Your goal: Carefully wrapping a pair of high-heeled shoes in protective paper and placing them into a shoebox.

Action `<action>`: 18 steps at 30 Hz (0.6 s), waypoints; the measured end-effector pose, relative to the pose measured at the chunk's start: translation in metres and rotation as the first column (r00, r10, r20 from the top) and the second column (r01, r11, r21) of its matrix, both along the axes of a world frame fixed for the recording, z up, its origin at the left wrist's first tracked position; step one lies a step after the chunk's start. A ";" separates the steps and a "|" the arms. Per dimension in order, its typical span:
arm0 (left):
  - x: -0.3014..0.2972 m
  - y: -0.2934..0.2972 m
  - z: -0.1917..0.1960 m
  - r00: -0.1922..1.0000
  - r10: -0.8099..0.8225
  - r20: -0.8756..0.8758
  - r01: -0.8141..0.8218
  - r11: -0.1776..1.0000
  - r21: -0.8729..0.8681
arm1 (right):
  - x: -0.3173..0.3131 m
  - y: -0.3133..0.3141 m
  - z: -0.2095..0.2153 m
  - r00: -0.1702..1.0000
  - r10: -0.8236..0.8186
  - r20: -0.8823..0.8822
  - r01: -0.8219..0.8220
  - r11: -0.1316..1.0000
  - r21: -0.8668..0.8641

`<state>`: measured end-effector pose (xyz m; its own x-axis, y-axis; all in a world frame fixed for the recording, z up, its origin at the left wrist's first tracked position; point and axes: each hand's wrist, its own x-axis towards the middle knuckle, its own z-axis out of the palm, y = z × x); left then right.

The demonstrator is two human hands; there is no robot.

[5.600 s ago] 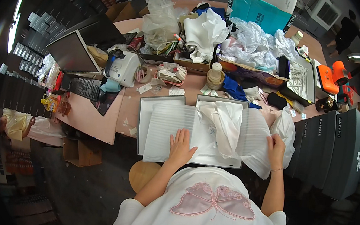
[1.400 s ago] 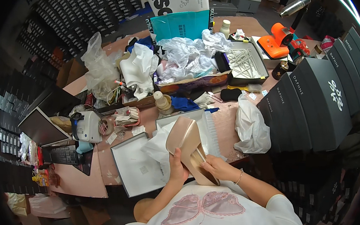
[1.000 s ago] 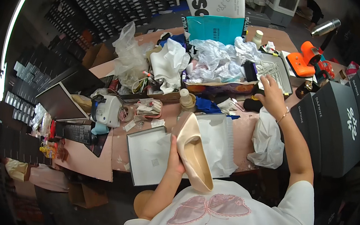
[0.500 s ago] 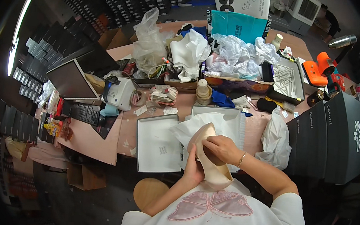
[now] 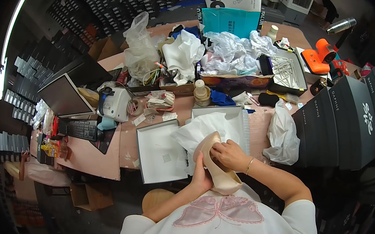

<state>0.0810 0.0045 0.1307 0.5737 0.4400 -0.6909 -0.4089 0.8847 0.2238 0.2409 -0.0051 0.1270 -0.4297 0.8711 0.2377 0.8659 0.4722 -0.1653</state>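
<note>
A beige pump (image 5: 219, 175) is held up close in front of my chest, tilted, its narrower end away from me. My left hand (image 5: 201, 175) grips it from the left side, thumb along the shoe's side. My right hand (image 5: 230, 155) comes in from the right, fingers bent and pressed together at the shoe's opening. The fingertips are partly hidden there, so whatever they pinch does not show. Beyond the shoe, white tissue paper (image 5: 201, 126) spills over an open shoebox part (image 5: 245, 130). Left of it lies another shallow white-lined box part (image 5: 157, 152).
Tall stacks of dark grey shoeboxes (image 5: 349, 126) stand at the right, by a white plastic bag (image 5: 282, 134). Boxes of crumpled plastic (image 5: 228, 53) line the back. A label printer (image 5: 116, 104), monitor (image 5: 66, 95) and keyboard (image 5: 81, 128) occupy the left. Another person's arm (image 5: 22, 167) shows far left.
My view has shifted, so the table appears moved left. The right hand's fingers have moved slightly at the shoe's opening; the left hand keeps its hold.
</note>
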 end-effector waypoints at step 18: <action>-0.025 0.017 -0.013 0.982 0.186 -0.039 -0.184 0.981 0.057 | 0.049 0.026 -0.068 0.918 -0.367 -0.148 0.371 0.929 -0.002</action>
